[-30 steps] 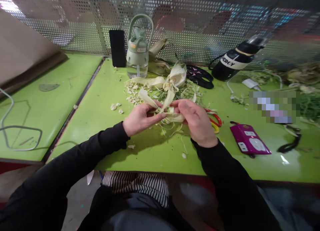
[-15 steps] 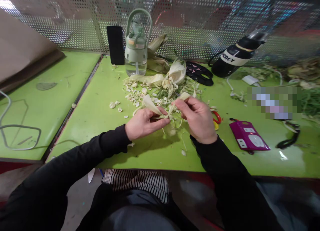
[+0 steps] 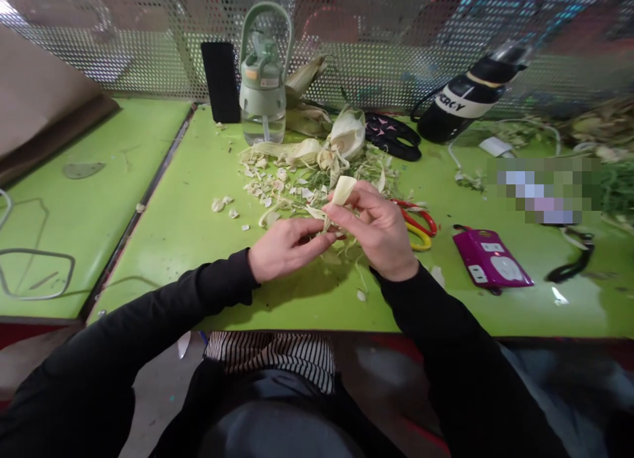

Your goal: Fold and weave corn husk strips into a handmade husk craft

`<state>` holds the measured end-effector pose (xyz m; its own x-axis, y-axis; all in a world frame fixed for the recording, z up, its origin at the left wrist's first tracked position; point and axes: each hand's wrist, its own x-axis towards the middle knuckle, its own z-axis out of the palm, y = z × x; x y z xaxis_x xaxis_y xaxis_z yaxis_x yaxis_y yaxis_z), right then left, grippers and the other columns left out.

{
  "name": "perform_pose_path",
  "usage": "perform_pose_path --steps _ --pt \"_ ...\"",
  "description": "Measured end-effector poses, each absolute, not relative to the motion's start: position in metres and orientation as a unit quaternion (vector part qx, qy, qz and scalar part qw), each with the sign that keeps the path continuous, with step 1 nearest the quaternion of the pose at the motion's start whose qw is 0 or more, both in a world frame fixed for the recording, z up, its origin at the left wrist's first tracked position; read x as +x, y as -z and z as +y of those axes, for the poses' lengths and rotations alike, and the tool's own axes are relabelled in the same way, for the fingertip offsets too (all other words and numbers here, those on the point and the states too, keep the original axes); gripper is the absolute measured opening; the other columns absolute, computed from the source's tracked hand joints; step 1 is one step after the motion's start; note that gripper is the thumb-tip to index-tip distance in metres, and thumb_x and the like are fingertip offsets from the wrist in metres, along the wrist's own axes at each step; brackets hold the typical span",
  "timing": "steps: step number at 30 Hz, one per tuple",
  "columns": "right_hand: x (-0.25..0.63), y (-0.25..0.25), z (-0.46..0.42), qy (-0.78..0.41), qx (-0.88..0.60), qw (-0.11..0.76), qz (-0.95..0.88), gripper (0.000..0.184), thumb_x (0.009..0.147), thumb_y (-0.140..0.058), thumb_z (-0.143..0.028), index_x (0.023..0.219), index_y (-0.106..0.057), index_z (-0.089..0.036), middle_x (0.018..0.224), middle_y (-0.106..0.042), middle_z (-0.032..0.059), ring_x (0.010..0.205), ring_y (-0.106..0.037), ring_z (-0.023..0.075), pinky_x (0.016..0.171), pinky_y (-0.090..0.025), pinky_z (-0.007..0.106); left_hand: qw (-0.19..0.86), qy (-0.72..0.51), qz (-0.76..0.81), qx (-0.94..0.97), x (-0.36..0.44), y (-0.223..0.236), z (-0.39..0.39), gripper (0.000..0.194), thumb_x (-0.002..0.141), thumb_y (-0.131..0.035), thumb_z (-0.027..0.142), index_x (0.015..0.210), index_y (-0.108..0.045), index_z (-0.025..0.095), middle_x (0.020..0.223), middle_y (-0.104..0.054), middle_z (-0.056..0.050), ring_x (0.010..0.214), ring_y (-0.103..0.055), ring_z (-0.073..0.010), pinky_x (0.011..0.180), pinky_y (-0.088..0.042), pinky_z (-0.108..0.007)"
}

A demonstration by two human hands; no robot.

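My right hand [image 3: 384, 236] pinches a pale strip of corn husk [image 3: 343, 189] between thumb and fingers, with its broad end sticking up. My left hand [image 3: 284, 250] is closed on the lower end of the same piece, its fingertips almost meeting those of my right hand; the exact grip there is partly hidden. Just behind the hands lies a pile of cut husk scraps [image 3: 267, 187] mixed with green shreds. A bundle of larger husks [image 3: 348, 135] rests at the back of the pile. Scissors [image 3: 420, 238] with red and yellow handles lie beside my right hand, partly covered by it.
At the back stand a black phone [image 3: 220, 82] and a green water bottle [image 3: 263, 101]. A black bottle [image 3: 460, 104] leans against the perforated panel [image 3: 386, 41]. A purple power strip [image 3: 493, 258] lies on the right; brown paper [image 3: 44, 101] is on the left.
My right hand has moved in closer to my left with the husk strip. The husk flap that stood up from my left hand no longer shows there. More of the scissors is visible.
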<state>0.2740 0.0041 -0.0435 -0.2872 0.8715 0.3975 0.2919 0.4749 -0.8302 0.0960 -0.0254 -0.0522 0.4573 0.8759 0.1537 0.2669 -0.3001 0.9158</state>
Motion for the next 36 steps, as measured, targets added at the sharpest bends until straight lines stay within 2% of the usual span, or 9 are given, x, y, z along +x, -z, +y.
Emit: perform_pose_path --steps 6,9,12,15,22,26,30,32,36 --pt "0.271 0.046 0.002 -0.322 -0.397 0.454 -0.729 0.015 0.089 -0.070 -0.034 0.079 -0.066 -0.024 0.090 -0.064 0.0015 0.086 -0.059 0.0183 0.082 -0.050 0.035 0.486 -0.319 0.379 0.720 0.102 0.060 -0.031 0.038 0.093 -0.054 0.043 0.065 -0.052 0.018 0.055 -0.032 0.006 0.053 -0.029 -0.0082 0.055 -0.025 -0.026" --pt "0.272 0.048 0.005 -0.322 -0.412 0.440 -0.730 0.020 0.091 -0.067 -0.044 0.093 -0.069 -0.024 0.092 -0.064 0.0020 0.082 -0.059 0.0173 0.075 -0.052 0.033 0.548 -0.341 0.373 0.666 0.103 0.062 -0.028 0.037 0.090 -0.061 0.044 0.065 -0.055 0.017 0.056 -0.039 0.005 0.055 -0.033 -0.0081 0.055 -0.028 -0.025" --pt "0.274 0.047 0.006 -0.249 -0.434 0.484 -0.718 0.032 0.092 -0.067 -0.049 0.113 -0.066 -0.025 0.103 -0.065 0.0052 0.084 -0.061 0.0178 0.073 -0.053 0.033 0.627 -0.404 0.372 0.553 0.101 0.059 -0.022 0.026 0.090 -0.063 0.041 0.084 -0.068 0.016 0.063 -0.054 0.002 0.055 -0.037 -0.0079 0.054 -0.030 -0.024" --pt "0.276 0.046 0.005 -0.182 -0.449 0.518 -0.705 0.029 0.094 -0.065 -0.050 0.104 -0.067 -0.023 0.099 -0.065 0.0060 0.078 -0.059 0.0164 0.071 -0.051 0.032 0.677 -0.430 0.376 0.464 0.097 0.053 -0.019 0.029 0.089 -0.063 0.040 0.099 -0.073 0.015 0.071 -0.062 -0.001 0.054 -0.036 -0.0069 0.051 -0.028 -0.022" --pt "0.276 0.040 0.010 -0.346 -0.476 0.360 -0.724 0.052 0.094 -0.054 -0.066 0.112 -0.072 -0.021 0.105 -0.071 0.0080 0.093 -0.065 0.0215 0.082 -0.051 0.036 0.697 -0.417 0.374 0.448 0.093 0.052 -0.019 0.029 0.090 -0.058 0.038 0.093 -0.074 0.014 0.078 -0.067 -0.005 0.059 -0.042 -0.0088 0.052 -0.029 -0.024" --pt "0.275 0.041 0.009 -0.398 -0.442 0.365 -0.716 0.039 0.084 -0.071 -0.059 0.092 -0.075 -0.021 0.089 -0.069 0.0031 0.077 -0.061 0.0171 0.072 -0.048 0.032 0.690 -0.407 0.378 0.464 0.094 0.058 -0.019 0.027 0.087 -0.062 0.040 0.078 -0.067 0.015 0.079 -0.069 -0.005 0.058 -0.043 -0.0083 0.053 -0.030 -0.024" --pt "0.274 0.043 0.007 -0.368 -0.432 0.412 -0.713 0.027 0.090 -0.070 -0.045 0.078 -0.067 -0.020 0.073 -0.061 -0.0011 0.066 -0.054 0.0131 0.065 -0.044 0.029 0.672 -0.376 0.383 0.510 0.095 0.054 -0.021 0.032 0.087 -0.062 0.041 0.068 -0.065 0.015 0.062 -0.057 0.000 0.054 -0.036 -0.0076 0.053 -0.028 -0.025" --pt "0.274 0.043 0.007 -0.332 -0.434 0.435 -0.716 0.024 0.092 -0.068 -0.039 0.078 -0.065 -0.020 0.073 -0.059 -0.0014 0.065 -0.051 0.0124 0.062 -0.042 0.028 0.662 -0.360 0.383 0.534 0.096 0.050 -0.024 0.035 0.088 -0.062 0.041 0.064 -0.062 0.015 0.057 -0.051 0.002 0.053 -0.034 -0.0075 0.053 -0.027 -0.025" --pt "0.276 0.042 0.004 -0.203 -0.428 0.463 -0.749 0.014 0.093 -0.067 -0.031 0.085 -0.065 -0.020 0.086 -0.066 0.0017 0.069 -0.053 0.0132 0.063 -0.044 0.028 0.690 -0.361 0.380 0.499 0.096 0.048 -0.023 0.031 0.087 -0.066 0.040 0.070 -0.065 0.013 0.062 -0.056 0.002 0.052 -0.033 -0.0059 0.052 -0.024 -0.024"
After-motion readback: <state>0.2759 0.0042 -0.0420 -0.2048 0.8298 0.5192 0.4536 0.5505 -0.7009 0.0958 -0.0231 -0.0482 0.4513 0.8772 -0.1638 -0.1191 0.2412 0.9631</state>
